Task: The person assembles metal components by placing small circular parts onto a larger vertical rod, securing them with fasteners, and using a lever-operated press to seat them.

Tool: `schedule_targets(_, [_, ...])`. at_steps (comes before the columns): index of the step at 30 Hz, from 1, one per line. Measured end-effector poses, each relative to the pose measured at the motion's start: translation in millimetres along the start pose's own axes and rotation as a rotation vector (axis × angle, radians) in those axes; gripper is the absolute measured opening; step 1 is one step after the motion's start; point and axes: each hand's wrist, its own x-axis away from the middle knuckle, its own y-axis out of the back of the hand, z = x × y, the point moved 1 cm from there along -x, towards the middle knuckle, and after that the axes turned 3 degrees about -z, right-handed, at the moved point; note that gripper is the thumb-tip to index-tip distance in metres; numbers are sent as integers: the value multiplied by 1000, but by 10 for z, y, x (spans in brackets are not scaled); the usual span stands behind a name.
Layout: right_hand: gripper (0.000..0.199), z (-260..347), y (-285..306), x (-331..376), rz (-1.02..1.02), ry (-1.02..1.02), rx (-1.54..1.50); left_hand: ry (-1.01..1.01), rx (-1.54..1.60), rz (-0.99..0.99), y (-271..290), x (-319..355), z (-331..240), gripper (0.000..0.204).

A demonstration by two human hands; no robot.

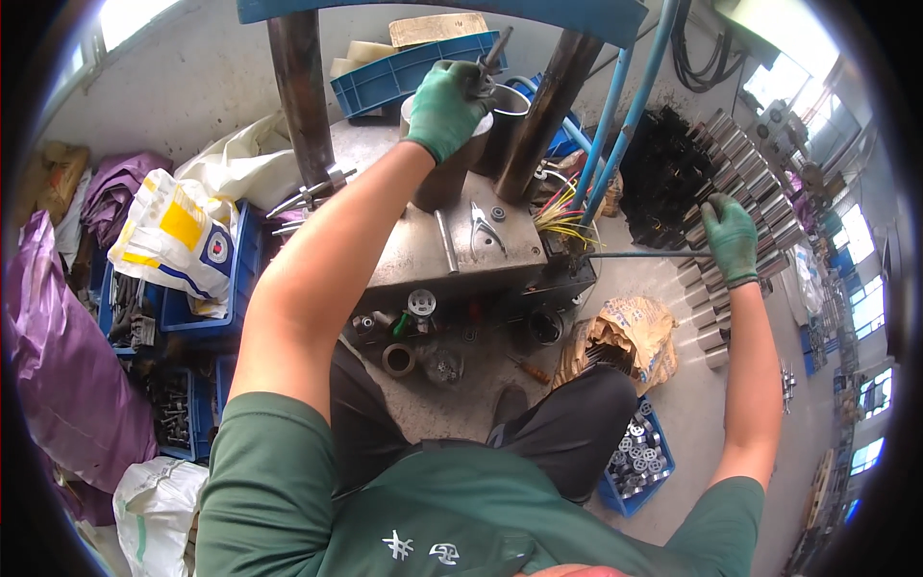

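My left hand [448, 112], in a green glove, is closed around a dark metal part with a shaft [498, 48] that sticks up and to the right. It is raised above an upright metal cylinder [450, 178] on the steel press table [399, 260]. Far out to the right, my gloved right hand [733, 242] is closed on the end of a long thin lever [644, 255] running to the table's right side. On the tabletop lie a metal rod [447, 240], pliers [486, 232] and a small ring [498, 213].
Thick posts [303, 96] and blue bars [625, 125] frame the table. A blue crate [423, 72] stands behind it. A paper sack [639, 337] and a blue bin of metal parts [637, 460] sit on the floor. Metal tubes [745, 163] are stacked at right, bags [173, 231] at left.
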Motion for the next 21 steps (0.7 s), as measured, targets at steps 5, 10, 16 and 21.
schedule_targets(5, [26, -22, 193, 631, 6, 236, 94, 41, 489, 77, 225, 1044, -392, 56])
schedule_targets(10, [25, 776, 375, 1405, 12, 548, 90, 296, 681, 340, 583, 2225, -704, 66])
schedule_targets(16, [38, 1874, -628, 2492, 546, -494, -1244, 2, 517, 610, 722, 2496, -822, 61])
schedule_targets(21, [60, 2434, -1141, 2771, 976, -1209, -2366, -325, 398, 822, 766, 2524, -806, 66])
